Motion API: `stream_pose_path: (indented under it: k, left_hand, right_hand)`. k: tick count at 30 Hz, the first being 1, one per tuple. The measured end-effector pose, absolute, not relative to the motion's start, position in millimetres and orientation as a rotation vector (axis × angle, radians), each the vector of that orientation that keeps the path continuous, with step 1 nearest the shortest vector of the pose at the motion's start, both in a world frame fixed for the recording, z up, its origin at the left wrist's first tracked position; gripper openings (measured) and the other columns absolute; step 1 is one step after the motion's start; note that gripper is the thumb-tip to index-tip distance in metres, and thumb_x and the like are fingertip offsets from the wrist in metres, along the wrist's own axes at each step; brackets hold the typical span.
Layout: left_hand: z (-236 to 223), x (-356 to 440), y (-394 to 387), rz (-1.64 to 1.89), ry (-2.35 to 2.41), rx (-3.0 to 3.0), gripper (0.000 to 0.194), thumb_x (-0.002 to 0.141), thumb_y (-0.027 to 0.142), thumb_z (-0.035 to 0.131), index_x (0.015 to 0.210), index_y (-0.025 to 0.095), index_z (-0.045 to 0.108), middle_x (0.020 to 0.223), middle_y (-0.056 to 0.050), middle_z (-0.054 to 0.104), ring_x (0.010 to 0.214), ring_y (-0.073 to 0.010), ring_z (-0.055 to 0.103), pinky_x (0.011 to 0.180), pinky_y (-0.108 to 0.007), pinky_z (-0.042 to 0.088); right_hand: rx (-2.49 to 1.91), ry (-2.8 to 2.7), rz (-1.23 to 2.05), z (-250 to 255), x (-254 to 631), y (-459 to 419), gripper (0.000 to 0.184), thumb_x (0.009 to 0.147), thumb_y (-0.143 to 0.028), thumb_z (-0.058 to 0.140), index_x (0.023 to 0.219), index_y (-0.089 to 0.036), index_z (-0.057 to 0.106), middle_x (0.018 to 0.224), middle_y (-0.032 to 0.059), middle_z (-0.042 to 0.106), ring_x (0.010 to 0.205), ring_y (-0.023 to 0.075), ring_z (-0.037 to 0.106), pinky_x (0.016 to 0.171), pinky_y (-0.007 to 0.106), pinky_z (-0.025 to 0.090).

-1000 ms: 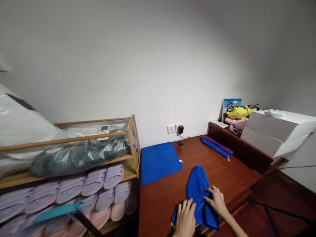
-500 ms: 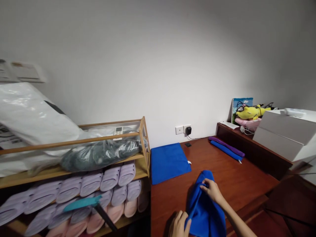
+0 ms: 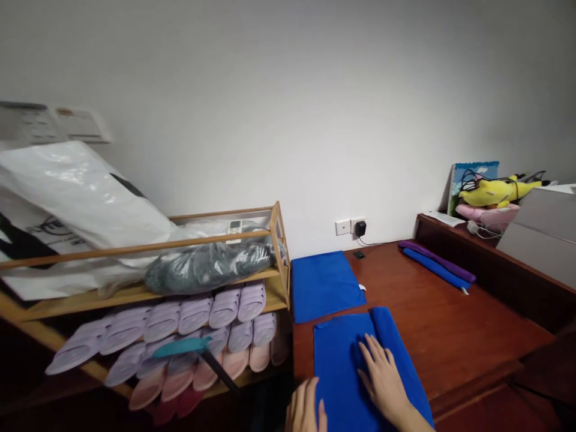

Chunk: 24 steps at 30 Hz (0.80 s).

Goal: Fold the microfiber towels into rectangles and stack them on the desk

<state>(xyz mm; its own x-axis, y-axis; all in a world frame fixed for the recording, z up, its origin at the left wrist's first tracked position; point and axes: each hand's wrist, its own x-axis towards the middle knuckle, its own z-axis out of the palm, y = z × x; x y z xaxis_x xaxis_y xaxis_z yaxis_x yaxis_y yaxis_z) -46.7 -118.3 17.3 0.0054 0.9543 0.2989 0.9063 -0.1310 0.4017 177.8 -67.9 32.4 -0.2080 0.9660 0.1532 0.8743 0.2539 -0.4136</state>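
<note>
Grip open, the right hand [image 3: 382,378] lies spread on the near blue cloth [image 3: 335,354], toward the front left of the bench [image 3: 468,324]; I cannot tell whether the left hand [image 3: 305,409], at that cloth's left edge, is pinching. I judge this a folding step; the next move calls for an even hold. Beyond, a flat cloth [image 3: 323,288] lies along the bench's left edge.

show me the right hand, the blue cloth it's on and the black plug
Right hand [image 3: 381,375]: head view, back of the hand
Blue cloth [image 3: 337,348]: head view, flat part left of that hand
Black plug [image 3: 360,228]: head view, middle of its body
</note>
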Motion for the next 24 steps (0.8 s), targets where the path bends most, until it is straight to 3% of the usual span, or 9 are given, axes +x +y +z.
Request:
stream_pose_path:
  k: [3, 6, 9, 17, 20, 24]
  left_hand:
    - [32.9, -3.1, -100.2, 0.692, 1.739, 2.336, 0.049, 0.091, 0.026, 0.03, 0.139, 0.026, 0.039, 0.146, 0.0, 0.038, 0.133, -0.0231, 0.035, 0.106, -0.038, 0.036]
    - [33.9, 29.4, -79.1, 0.621, 1.735, 2.358, 0.056, 0.092, 0.03, 0.033, 0.146, 0.026, 0.019, 0.153, -0.001, 0.021, 0.139, -0.0257, 0.021, 0.112, -0.047, 0.026]
    - [23.3, 36.6, -67.4, 0.544, 1.811, 2.332, 0.057, 0.092, 0.036, 0.035, 0.145, 0.028, 0.018, 0.153, -0.002, 0.019, 0.139, -0.0279, 0.018, 0.112, -0.053, 0.021]
    - [20.6, 16.3, -78.3, 0.551, 1.789, 2.283, 0.057, 0.093, 0.042, 0.036, 0.144, 0.033, 0.012, 0.153, 0.0, 0.015, 0.139, -0.0288, 0.019, 0.112, -0.054, 0.021]
    - [24.7, 4.4, -84.2, 0.518, 1.814, 2.237, 0.056, 0.093, 0.046, 0.035, 0.144, 0.035, 0.015, 0.152, 0.002, 0.017, 0.138, -0.0285, 0.021, 0.112, -0.053, 0.024]
    - [29.2, -10.7, -91.2, 0.5, 1.821, 2.222, 0.053, 0.094, 0.048, 0.03, 0.143, 0.038, 0.013, 0.152, 0.005, 0.017, 0.138, -0.0271, 0.023, 0.111, -0.051, 0.026]
  right_hand:
    - [-1.768, -2.163, 0.172, 14.0, 191.8, -74.7, 0.054, 0.091, -0.049, 0.032, 0.14, -0.027, 0.034, 0.149, 0.008, 0.029, 0.138, 0.0302, 0.023, 0.108, 0.058, 0.025]
    - [-1.77, -2.203, 0.127, 7.9, 193.4, -76.1, 0.056, 0.091, -0.052, 0.03, 0.141, -0.026, 0.033, 0.148, 0.0075, 0.03, 0.137, 0.0293, 0.025, 0.108, 0.056, 0.026]
    - [-1.769, -2.23, 0.12, 8.8, 192.9, -75.4, 0.056, 0.091, -0.053, 0.028, 0.14, -0.028, 0.033, 0.148, 0.0057, 0.03, 0.137, 0.0287, 0.027, 0.108, 0.055, 0.028]
    - [-1.673, -2.314, 0.159, 14.9, 209.5, -75.8, 0.051, 0.091, -0.048, 0.032, 0.141, -0.037, 0.028, 0.148, 0.0008, 0.031, 0.134, 0.0246, 0.032, 0.106, 0.051, 0.033]
    - [-1.656, -2.365, 0.18, 12.4, 242.2, -74.0, 0.043, 0.091, -0.04, 0.034, 0.134, -0.043, 0.04, 0.147, -0.0023, 0.032, 0.133, 0.0232, 0.034, 0.106, 0.049, 0.034]
    - [-1.801, -2.246, 0.192, -5.9, 326.6, -62.9, 0.04, 0.088, -0.039, 0.034, 0.122, -0.041, 0.056, 0.143, -0.0005, 0.041, 0.13, 0.0242, 0.04, 0.101, 0.046, 0.04]
